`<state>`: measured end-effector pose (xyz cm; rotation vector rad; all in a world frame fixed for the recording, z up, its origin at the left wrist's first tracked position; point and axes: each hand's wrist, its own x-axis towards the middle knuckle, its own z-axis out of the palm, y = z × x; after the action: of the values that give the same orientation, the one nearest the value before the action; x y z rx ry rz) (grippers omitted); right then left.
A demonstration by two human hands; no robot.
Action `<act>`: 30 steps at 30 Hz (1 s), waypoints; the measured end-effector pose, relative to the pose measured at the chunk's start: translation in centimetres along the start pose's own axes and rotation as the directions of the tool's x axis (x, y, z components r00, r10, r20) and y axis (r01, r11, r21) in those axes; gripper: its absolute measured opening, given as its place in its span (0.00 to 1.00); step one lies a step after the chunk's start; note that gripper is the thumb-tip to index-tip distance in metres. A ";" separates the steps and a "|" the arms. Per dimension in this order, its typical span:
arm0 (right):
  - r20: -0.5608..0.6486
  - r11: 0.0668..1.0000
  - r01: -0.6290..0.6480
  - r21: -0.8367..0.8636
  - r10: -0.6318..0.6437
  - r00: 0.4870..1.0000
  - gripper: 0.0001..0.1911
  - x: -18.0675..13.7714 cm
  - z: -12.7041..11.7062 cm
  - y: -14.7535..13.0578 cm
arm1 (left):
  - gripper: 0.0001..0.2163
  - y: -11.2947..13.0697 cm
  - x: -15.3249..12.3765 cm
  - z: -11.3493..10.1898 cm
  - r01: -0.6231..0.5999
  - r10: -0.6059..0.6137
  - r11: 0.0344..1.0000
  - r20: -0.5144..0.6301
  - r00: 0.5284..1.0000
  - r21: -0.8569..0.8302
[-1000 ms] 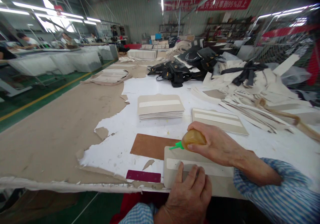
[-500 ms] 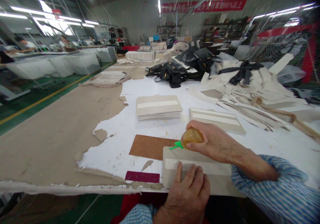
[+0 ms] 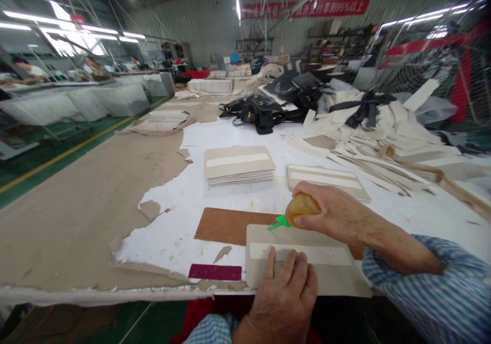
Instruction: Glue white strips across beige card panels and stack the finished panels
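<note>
My right hand [image 3: 326,213] grips an amber squeeze bottle [image 3: 302,210], tipped so its green nozzle [image 3: 279,222] points down and left. The nozzle's tip is at the upper edge of a beige panel [image 3: 333,275] with rounded corners and a pale strip [image 3: 324,255] across it. Fingers spread, my left hand [image 3: 286,293] lies flat on this panel over the strip, at the table's front edge. Partly beneath the panel's far side is a brown leather-like piece [image 3: 226,225]. To the left lies a small maroon strip [image 3: 215,272].
Beyond my hands stand a stack of beige panels [image 3: 238,162] and a lower stack [image 3: 326,180]. Black bag-like pieces [image 3: 263,111] and heaped cream strips [image 3: 387,134] cover the far right. Torn brown paper [image 3: 95,195] covers the table's left side. Other people sit at far-left tables.
My right hand has moved the bottle slightly to the right along the panel's upper edge. The left hand stays on the panel. The whole view has shifted a little.
</note>
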<state>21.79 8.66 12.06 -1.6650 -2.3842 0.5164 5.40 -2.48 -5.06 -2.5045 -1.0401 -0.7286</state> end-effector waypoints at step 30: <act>-0.074 0.973 -0.177 0.146 0.189 0.979 0.12 -4.3 -1.5 7.4 | 0.21 -0.4 0.3 -0.8 -0.014 0.014 1.000 0.067 0.998 -0.003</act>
<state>30.30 7.17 10.79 -1.8145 -2.0942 0.6105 5.05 -2.39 -4.21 -2.5513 -1.0441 -0.6462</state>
